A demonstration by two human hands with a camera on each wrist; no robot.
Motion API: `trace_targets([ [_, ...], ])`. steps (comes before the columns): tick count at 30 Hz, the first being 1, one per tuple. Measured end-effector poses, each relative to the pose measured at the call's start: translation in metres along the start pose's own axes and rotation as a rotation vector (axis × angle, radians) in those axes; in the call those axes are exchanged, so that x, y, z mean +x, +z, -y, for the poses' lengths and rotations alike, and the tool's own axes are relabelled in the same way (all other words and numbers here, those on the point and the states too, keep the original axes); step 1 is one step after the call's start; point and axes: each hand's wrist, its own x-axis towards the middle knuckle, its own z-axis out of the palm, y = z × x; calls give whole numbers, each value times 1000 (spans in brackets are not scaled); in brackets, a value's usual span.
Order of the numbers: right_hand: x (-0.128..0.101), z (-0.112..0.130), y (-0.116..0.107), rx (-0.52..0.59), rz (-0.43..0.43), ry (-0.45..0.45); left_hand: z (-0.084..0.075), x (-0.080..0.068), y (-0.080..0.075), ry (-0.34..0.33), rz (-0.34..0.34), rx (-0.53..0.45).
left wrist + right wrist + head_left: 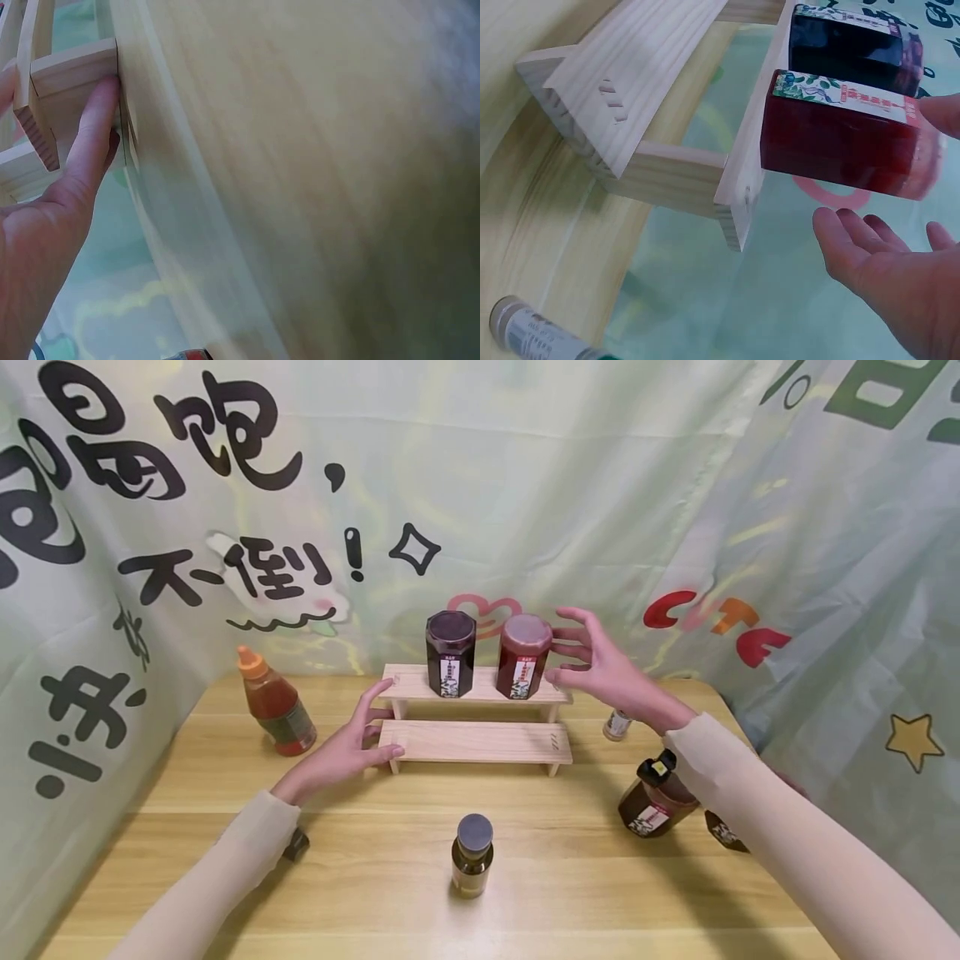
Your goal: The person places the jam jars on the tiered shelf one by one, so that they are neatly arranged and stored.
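**Inspector:** Red jar (524, 657) stands upright on the upper step of the two-tier rack (480, 742), right of the dark jar (450, 653), the two just beside each other. Both are faceted glass with flat lids and paper labels. The rack is pale, unfinished wood with visible grain and sits on the light wood-grain table (375, 877).

**Clerk:** And the hands?

**Inspector:** Right hand (603, 672) is beside the red jar, fingers spread and slightly bent, grip apart; from the right wrist view the fingertips are near the glass, and contact cannot be confirmed. Left hand (345, 753) has straight fingers against the rack's left end, grip apart, nothing clasped.

**Clerk:** Other items?

**Inspector:** Small round bottle (472, 853) with a grey cap stands at centre front; an orange-capped squeeze bottle (274, 702) of red sauce stands at left; a squat brown bottle (657, 797) with a black cap leans at right. A glossy printed cloth backs the table.
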Motion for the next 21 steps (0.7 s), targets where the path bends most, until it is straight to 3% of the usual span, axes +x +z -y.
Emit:
trace_targets([
  [10,-40,4,-15,-53,-55,-35,-1,0,-1,-7,-2,-3],
  [21,-103,1,-26,-89,-155,-68,-2,-2,-6,-7,41,-3],
])
